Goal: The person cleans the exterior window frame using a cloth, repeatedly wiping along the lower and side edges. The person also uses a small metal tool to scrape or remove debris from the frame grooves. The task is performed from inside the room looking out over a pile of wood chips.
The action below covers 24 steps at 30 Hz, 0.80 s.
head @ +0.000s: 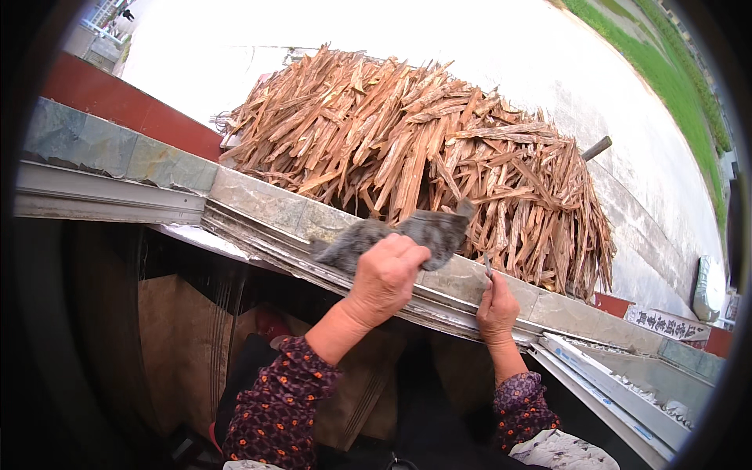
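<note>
Bunched in my left hand (385, 276) is a dirty grey cloth (437, 226); its loose parts flare out to both sides, blurred over the stone-tiled sill (258, 197). My right hand (499, 308) pinches a thin, flat, grey metal piece (487, 265) upright between thumb and fingers. It may be a small blade or scraper, but most of it is hidden. Both hands are above the window's metal sliding track (294, 252), which looks worn and dirty. The cloth covers a stretch of sill and track.
Beyond the sill rises a large heap of split firewood (405, 135), with a round pole (597, 148) jutting out. At right is a white window frame (611, 393). A banner with writing (667, 324) hangs farther off. Below the sill are brown panels or tiles (182, 341).
</note>
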{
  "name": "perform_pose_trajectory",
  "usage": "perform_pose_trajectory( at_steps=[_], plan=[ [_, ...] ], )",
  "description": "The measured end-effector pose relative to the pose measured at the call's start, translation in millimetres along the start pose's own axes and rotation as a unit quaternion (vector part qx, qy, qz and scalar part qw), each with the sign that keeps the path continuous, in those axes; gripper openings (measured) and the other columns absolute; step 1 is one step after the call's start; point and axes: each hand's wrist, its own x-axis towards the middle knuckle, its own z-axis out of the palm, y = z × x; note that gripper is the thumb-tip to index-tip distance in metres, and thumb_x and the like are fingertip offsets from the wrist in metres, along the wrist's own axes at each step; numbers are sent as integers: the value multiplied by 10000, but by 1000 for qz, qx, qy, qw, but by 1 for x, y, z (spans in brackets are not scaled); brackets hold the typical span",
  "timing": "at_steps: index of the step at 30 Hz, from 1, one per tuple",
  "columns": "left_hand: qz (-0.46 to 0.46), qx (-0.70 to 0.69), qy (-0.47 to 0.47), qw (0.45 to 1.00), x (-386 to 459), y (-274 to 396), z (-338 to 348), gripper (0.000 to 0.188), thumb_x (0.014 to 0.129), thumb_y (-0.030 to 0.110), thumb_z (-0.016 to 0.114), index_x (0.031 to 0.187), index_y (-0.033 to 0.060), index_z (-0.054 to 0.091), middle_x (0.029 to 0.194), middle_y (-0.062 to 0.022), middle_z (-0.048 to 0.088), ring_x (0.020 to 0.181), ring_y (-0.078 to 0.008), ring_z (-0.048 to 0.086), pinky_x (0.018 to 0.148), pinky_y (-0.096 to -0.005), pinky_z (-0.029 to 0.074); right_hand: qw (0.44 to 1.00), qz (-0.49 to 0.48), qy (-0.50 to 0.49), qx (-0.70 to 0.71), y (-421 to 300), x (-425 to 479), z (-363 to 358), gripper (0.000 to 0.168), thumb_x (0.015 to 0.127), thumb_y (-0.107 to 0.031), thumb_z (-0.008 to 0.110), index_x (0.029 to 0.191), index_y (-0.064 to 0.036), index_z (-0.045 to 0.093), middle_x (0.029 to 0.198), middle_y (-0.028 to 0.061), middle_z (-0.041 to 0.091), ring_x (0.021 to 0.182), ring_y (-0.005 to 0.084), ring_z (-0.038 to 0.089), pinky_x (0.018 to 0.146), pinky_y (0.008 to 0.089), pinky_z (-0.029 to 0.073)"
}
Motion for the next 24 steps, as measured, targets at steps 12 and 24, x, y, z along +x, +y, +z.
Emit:
perform_pose_trajectory(
  at_steps=[12,24],
  plan=[
    [-255,427,-69,865,-15,-184,-164,114,699,21,547,783,84,589,786,-117,598,816,-305,568,710,-405,450,1000,6,-4,-2,6,-5,-1,206,849,-68,476,1043,-37,538,776,164,586,642,344,564,559,390,441],
    [8,146,-156,977,-26,-90,-39,65,686,48,548,720,102,540,705,-56,523,749,-235,530,693,-328,419,1000,2,-9,-8,11,-8,-2,227,847,-67,482,1067,-36,526,853,173,605,705,350,594,596,380,466]
  ],
)
